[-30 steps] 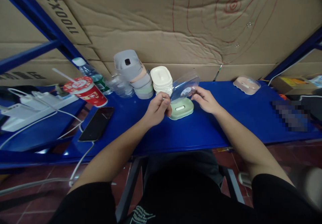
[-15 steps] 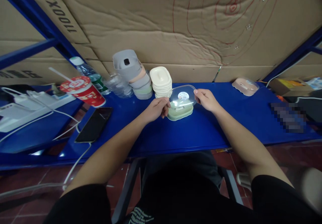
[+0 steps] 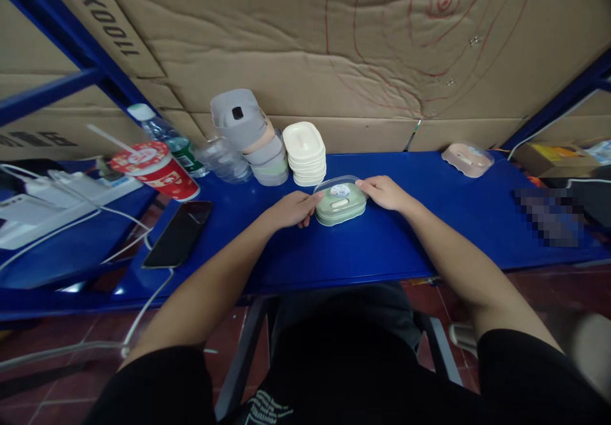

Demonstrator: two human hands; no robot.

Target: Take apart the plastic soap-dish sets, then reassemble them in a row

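A clear plastic lid (image 3: 351, 182) with a round white label lies over a pale green oval box (image 3: 341, 214) on the blue table. My left hand (image 3: 296, 209) pinches the lid's left end between thumb and fingers. At the opposite end, my right hand (image 3: 383, 193) grips the lid with the thumb on top. Through the clear plastic a small white oblong piece shows in the green box. Just behind stands a stack of cream-coloured lids (image 3: 305, 151).
Left of the cream stack are grey and peach containers (image 3: 238, 119) and clear plastic covers (image 3: 224, 159). Further left are a bottle (image 3: 179, 148), a red cup (image 3: 165, 174), a phone (image 3: 179, 234) and a power strip (image 3: 71, 202). A peach box (image 3: 468, 160) sits at the back right.
Both hands have brought the clear lid down from a tilted position above the green box to lie flat over it. My left hand's grip has shifted onto the lid's edge.
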